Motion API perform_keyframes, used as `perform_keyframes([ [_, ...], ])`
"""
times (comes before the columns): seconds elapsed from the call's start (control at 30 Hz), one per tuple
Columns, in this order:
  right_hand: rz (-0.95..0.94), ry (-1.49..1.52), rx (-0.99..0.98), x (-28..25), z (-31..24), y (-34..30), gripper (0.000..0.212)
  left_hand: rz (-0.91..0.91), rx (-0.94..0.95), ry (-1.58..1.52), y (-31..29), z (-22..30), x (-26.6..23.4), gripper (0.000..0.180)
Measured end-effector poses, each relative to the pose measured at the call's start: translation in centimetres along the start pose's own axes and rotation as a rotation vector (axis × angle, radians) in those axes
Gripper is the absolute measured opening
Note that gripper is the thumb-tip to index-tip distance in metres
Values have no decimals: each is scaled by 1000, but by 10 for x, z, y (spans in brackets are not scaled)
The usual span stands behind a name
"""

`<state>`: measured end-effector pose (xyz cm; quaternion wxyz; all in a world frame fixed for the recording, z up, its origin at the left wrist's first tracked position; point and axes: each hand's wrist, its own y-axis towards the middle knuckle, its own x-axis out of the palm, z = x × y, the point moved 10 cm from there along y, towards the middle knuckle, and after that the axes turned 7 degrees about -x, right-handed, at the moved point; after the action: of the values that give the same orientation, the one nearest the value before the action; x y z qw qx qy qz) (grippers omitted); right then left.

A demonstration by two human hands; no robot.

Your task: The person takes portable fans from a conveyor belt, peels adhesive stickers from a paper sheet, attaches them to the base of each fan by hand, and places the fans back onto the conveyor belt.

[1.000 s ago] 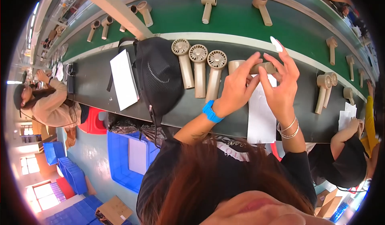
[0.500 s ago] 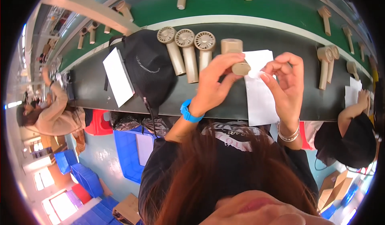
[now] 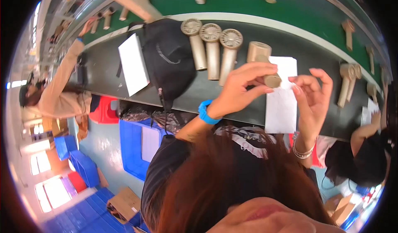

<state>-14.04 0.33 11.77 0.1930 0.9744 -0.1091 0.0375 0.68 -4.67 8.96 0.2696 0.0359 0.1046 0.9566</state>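
Observation:
In my left hand [image 3: 238, 85] is a beige handheld fan [image 3: 272, 81], gripped by its handle between thumb and fingers, with the round handle end turned toward me and the head pointing away. My right hand [image 3: 313, 104] is raised just right of that handle end. Its thumb and index finger come together there, the other fingers curled loosely; what they pinch, if anything, blends into the white behind. Beneath both hands lies a white paper sheet [image 3: 281, 114]. Three more beige fans [image 3: 212, 52] lie side by side left of the held one.
A black cap-like fabric item [image 3: 170, 58] and a white sheet or pad [image 3: 133, 65] lie left on the dark bench [image 3: 97, 73]. Fans are spread along a green belt [image 3: 232, 0] behind it. Other people work at both ends. A blue crate [image 3: 130, 150] stands on the floor below.
The whole view has shifted and tilted, so the bench things appear further right. Both hands keep nearly the same pose around the fan. The person at left now reaches toward the belt.

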Motion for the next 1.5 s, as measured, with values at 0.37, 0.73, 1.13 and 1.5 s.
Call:
perform_keyframes([
  [0.37, -62, -137, 17, 2, 6, 0, 46, -107, -68, -182, 3, -13, 10, 47],
  [0.73, -60, -159, 17, 4, 5, -1, 46, -105, -66, -107, 4, -8, 11, 40],
  [1.13, -31, -136, 16, 1, 6, -1, 44, -76, -56, -141, 6, -12, 12, 38],
  [1.5, -9, -66, 21, 0, 7, -1, 44, -87, -78, -166, 5, -13, 13, 40],
])
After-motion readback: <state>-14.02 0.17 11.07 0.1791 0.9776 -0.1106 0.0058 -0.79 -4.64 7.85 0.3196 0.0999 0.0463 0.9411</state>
